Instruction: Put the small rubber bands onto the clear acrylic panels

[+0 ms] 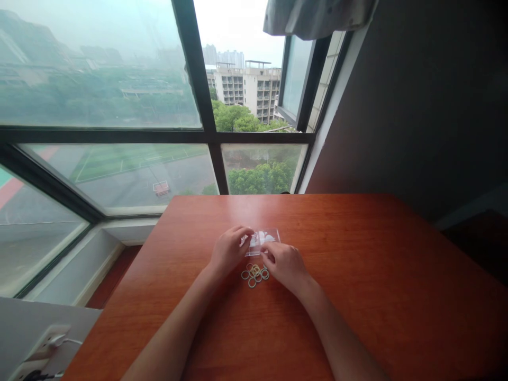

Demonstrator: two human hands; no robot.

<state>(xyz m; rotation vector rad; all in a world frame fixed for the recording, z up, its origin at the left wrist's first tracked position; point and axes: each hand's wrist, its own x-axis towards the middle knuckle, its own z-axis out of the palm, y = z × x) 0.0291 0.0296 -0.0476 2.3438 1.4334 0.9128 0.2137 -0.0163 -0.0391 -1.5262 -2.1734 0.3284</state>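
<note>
A small clear plastic box (pixel 273 236) with white pieces showing in it lies flat on the wooden table. My left hand (pixel 230 247) is curled over the box's left side, its thumb and fingers closing on that end. At the box's front right edge is my right hand (pixel 286 263), thumb and forefinger drawn together in a pinch. Whatever sits between those right fingertips is too small to make out. Just in front of the box, between my wrists, several thin rings (pixel 252 282), pale green and yellowish, lie in a loose overlapping cluster.
The reddish-brown table (pixel 381 275) reaches up to a large dark-framed window (pixel 119 135), with one pane (pixel 296 79) swung outward. A dark wall (pixel 420 100) rises on the right. Plugs and cables occupy a wall socket (pixel 51 338) at the lower left.
</note>
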